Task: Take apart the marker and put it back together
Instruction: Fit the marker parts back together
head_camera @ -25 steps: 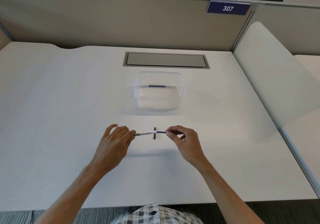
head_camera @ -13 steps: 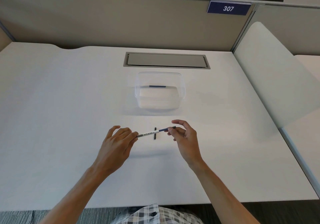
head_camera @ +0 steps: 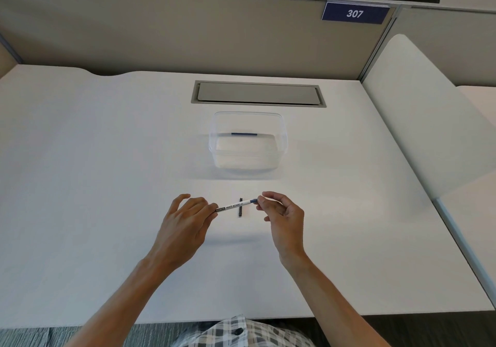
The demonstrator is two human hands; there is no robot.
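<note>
A white whiteboard marker barrel (head_camera: 233, 206) with black lettering is held a little above the desk, tilted slightly up to the right. My left hand (head_camera: 185, 223) pinches its left end. My right hand (head_camera: 281, 212) pinches a blue part (head_camera: 253, 200) at the barrel's right end. A small dark stick-like part (head_camera: 240, 207) lies on the desk behind the barrel, crosswise to it. A blue part (head_camera: 244, 134) lies inside the clear plastic box (head_camera: 248, 158) further back.
The white desk (head_camera: 94, 185) ends at beige partition walls at the back and right. A grey cable flap (head_camera: 257, 93) is set into the desk behind the box. The desk's front edge runs just before my torso.
The blue part in my right hand has gone further into the barrel, so less of it shows. My right hand moved left toward the barrel and the marker tilted up at its right end.
</note>
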